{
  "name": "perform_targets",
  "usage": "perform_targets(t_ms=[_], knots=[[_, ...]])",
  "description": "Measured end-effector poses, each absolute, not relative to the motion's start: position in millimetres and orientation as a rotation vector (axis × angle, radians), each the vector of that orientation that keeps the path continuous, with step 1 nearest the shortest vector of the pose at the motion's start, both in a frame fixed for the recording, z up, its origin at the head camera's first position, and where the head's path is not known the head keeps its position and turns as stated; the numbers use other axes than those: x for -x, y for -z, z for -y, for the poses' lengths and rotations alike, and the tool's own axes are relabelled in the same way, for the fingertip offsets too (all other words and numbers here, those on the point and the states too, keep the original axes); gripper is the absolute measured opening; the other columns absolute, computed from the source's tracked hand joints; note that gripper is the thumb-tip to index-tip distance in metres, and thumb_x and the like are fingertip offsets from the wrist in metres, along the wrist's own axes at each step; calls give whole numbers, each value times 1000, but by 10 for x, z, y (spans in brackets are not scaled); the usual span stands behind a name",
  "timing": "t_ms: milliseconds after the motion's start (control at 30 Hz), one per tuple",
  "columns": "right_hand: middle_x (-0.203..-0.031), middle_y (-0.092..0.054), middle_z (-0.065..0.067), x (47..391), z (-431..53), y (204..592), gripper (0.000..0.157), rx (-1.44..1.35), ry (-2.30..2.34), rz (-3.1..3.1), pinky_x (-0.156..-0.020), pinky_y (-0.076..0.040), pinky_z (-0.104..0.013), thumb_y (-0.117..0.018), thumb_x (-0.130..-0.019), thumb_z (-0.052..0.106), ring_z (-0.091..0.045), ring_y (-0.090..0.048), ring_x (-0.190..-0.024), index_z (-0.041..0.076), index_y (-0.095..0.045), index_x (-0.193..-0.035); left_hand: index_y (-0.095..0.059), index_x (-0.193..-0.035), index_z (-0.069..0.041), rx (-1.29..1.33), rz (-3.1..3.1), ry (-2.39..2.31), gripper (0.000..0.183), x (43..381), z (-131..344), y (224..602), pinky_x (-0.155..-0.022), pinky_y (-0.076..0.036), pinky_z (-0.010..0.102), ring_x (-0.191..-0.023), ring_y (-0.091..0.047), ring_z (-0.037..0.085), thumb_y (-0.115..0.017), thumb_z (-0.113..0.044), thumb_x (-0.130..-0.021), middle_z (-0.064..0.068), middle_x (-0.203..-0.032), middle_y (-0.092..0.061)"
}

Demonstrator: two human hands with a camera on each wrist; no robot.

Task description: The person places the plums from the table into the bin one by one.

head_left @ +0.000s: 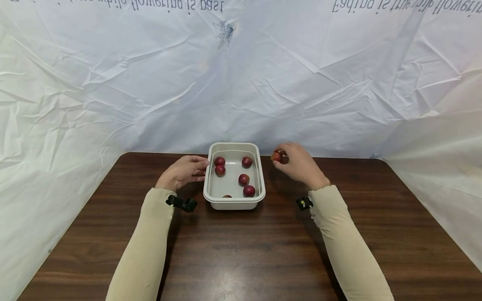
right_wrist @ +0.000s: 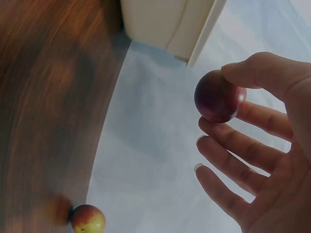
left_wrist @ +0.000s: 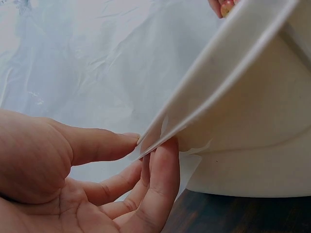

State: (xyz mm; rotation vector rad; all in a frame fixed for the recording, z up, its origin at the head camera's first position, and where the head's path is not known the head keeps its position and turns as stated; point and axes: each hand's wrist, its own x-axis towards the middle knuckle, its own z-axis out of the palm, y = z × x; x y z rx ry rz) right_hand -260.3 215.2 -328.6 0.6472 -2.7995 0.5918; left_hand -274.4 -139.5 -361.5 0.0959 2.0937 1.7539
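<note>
A white plastic container (head_left: 234, 205) stands on the table with several dark red plums (head_left: 243, 179) inside. My left hand (head_left: 185, 171) is at its left side; in the left wrist view the thumb and fingers (left_wrist: 163, 187) pinch the container's rim (left_wrist: 214, 73). To the right of the container, my right hand (head_left: 299, 165) holds one plum (right_wrist: 219, 97) between thumb and fingertips, off the table. Another plum (right_wrist: 88, 219), red with a yellow patch, shows low in the right wrist view; in the head view my right hand hides it.
The dark wooden table (head_left: 233, 251) has a white crumpled sheet (head_left: 241, 96) hanging along its back edge and both sides. Black wrist cameras (head_left: 181, 203) sit on both sleeves.
</note>
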Motion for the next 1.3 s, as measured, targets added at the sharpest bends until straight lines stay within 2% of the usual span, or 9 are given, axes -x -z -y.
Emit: perform_targets(t_ms=[367,667,867,1300], knots=[[-108,-67,-5,2494,-1990,3169,18,-708,-656,2774,-92,-55,-43,-71,-96,20,-24,-63,-108,11,-68,-112,-46,-146,5,-83,-2094,-1754,45,2744,1399,3599,-85,-60,26,-92,-63,12,-51,-20,-109,8,-112,-61],[-109,-68,-6,2437,-1903,3141,20,-744,-557,2739,-97,-50,-47,-71,-95,22,-30,-58,-113,10,-69,-112,-47,-145,6,-95,-2088,-1761,44,2736,1402,3589,-86,-60,26,-91,-63,11,-51,-19,-109,8,-112,-61],[-115,-71,-9,2411,-1828,3137,29,-807,-514,2724,-107,-46,-51,-74,-94,20,-32,-60,-117,8,-69,-119,-48,-144,7,-93,-2089,-1770,44,2726,1396,3591,-84,-60,25,-92,-63,11,-52,-18,-108,12,-117,-61],[-125,-69,-10,2346,-1669,3185,32,-853,-459,2733,-108,-46,-49,-71,-95,23,-32,-56,-122,10,-69,-123,-49,-143,5,-71,-2088,-1779,42,2726,1390,3600,-84,-60,26,-93,-64,12,-52,-19,-108,11,-117,-61]])
